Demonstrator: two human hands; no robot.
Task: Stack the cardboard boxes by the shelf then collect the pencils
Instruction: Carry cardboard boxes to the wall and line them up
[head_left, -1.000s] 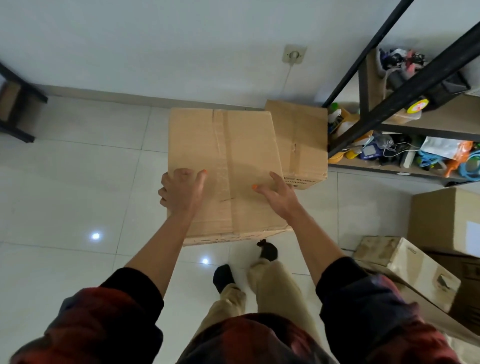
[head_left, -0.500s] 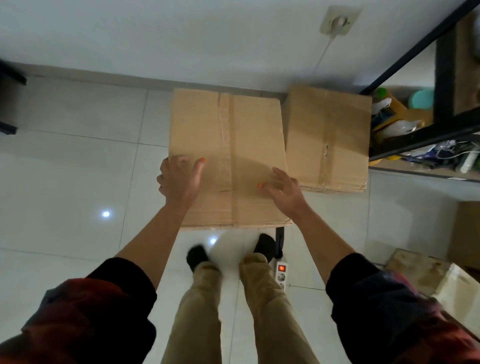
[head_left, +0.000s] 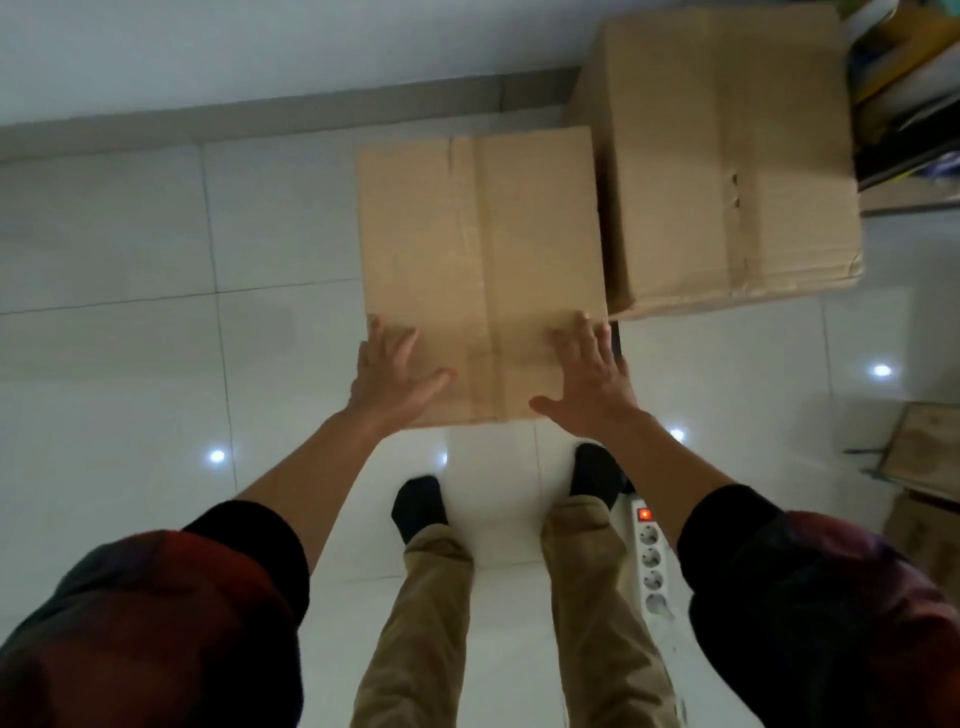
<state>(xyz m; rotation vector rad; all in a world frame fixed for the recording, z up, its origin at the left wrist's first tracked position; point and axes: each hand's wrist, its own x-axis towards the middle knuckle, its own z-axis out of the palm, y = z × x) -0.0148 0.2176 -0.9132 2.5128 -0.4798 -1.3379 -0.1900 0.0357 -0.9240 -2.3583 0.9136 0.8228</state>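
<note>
Cardboard box (head_left: 480, 260) sits on the white tile floor (head_left: 130, 338), just beside a taller box (head_left: 727, 156) by the shelf (head_left: 904, 104); left hand (head_left: 387, 374) and right hand (head_left: 589, 379) lie flat on its near edge, fingers spread, each grip open

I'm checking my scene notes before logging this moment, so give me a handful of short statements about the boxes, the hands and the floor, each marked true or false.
1. Both hands lie with fingers spread on the near end of the taped box: the left hand and the right hand. True.
2. The taped box sits on top of the larger box. False: it sits beside it, to its left, lower down.
3. A power strip with a lit red switch lies by the person's right foot. True.
4. The floor is carpeted. False: it is glossy white tile.
5. Pencils lie on the taped box. False: none show there.
</note>
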